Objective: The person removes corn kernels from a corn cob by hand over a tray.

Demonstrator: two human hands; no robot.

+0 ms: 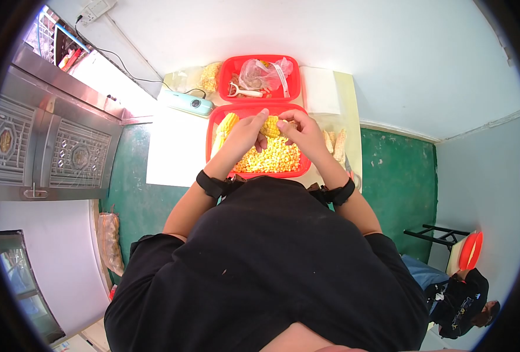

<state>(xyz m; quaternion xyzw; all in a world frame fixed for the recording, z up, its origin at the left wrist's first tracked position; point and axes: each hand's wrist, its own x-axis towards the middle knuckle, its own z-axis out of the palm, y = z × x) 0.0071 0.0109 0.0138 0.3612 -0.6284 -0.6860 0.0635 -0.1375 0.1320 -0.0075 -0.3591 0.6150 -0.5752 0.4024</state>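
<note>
Both of my hands hold one yellow corn cob (271, 127) above a red basket (211, 125). My left hand (247, 134) has its fingers closed on the cob's left end, and my right hand (304, 134) grips its right end. Loose corn kernels (272, 157) fill the lower part of the basket under my hands. Another yellow corn cob (226, 128) lies at the basket's left side, beside my left hand. To the right of the basket, next to my right forearm, lie several pale stripped cobs (340, 145).
Behind stands a second red basket (261, 98) with a plastic bag (260, 73) and a white peeler (245, 91). A light-blue device (189, 103) with a cable lies at left. Scissors (355, 178) are at the right edge. Another person (462, 302) sits at lower right.
</note>
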